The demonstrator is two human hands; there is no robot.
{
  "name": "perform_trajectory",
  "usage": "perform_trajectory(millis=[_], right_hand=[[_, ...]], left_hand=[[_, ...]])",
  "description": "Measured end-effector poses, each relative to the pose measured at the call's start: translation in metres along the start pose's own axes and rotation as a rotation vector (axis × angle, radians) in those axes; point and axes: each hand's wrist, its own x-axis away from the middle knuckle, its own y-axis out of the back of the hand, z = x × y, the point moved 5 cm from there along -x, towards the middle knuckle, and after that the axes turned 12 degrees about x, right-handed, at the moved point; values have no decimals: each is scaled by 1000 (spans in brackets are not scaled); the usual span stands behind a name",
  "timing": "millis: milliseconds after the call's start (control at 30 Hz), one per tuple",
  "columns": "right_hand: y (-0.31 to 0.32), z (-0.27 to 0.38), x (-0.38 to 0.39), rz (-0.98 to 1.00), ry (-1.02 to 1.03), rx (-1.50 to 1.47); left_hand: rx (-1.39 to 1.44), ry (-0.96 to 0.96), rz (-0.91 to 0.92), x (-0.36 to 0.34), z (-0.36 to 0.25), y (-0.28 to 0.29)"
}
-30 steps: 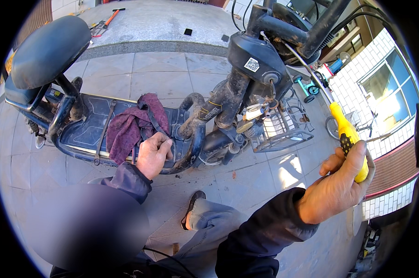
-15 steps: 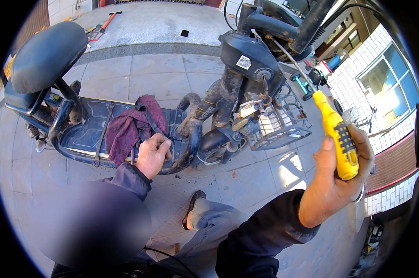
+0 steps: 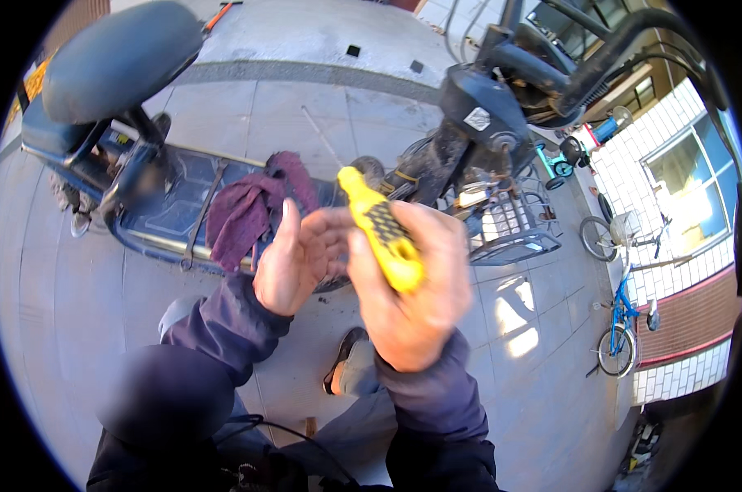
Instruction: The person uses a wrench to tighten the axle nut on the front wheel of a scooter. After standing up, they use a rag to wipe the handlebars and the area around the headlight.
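In my right hand point(image 3: 420, 303) is a screwdriver point(image 3: 379, 225) with a yellow handle and black grip pads. Its thin shaft points up and away to the left. My left hand point(image 3: 301, 254) is raised beside it, fingers apart and palm turned toward the right hand, with nothing in it. Whether its fingertips touch the handle I cannot tell. Behind the left hand, a crumpled maroon cloth point(image 3: 244, 213) lies on the footboard point(image 3: 178, 197) of a dirty black electric scooter. A long wrench point(image 3: 203, 217) lies across the footboard, left of the cloth.
The scooter's seat point(image 3: 121, 61) rises at the far left. Its steering column point(image 3: 482, 102) and wire basket point(image 3: 518, 242) stand at the right. Beyond are a blue bicycle point(image 3: 621, 320) by the wall and a small teal-wheeled ride-on point(image 3: 559, 164). My shoe point(image 3: 346, 357) is on the paving below.
My right hand has brought the screwdriver down and left, away from the handlebar area to in front of my body. My left hand has lifted off the cloth and opened.
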Motion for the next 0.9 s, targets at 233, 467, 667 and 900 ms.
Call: perform_trajectory(millis=[233,467,667,900], right_hand=[[-107,10,65,710,-4,-53],[-210,-37,71,830,-150,327],[-290,-87,76,875,-380,539],[-311,-108,73,750,-408,486]], left_hand=[[-311,-247,-335,-1,-80,100],[-353,-365,-473,15,-123,117],[-373,-348,-504,13,-121,117],[-265,-358,-475,8,-119,123]])
